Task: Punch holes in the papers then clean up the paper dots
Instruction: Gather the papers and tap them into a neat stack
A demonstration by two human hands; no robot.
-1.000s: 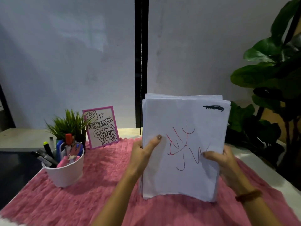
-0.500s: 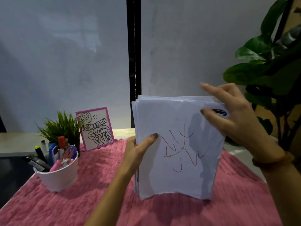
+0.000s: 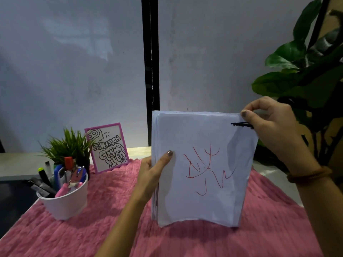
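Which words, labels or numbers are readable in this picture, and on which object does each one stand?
Pink-framed card: black bubble lettering, apparently mirrored, not readable.
White paper stack, front sheet: red scribbles, no legible word; a black mark, scribbled over, unreadable.
White cup of pens: labels too small.

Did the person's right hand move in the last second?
Yes. The right hand rose from low near the pink fuzzy cloth to the top right corner of the white paper stack, which its fingers now pinch.

A home desk corner: pen cup point(image 3: 65, 201), framed doodle point(image 3: 107, 147), pink cloth point(image 3: 92, 229), houseplant point(image 3: 306, 75).
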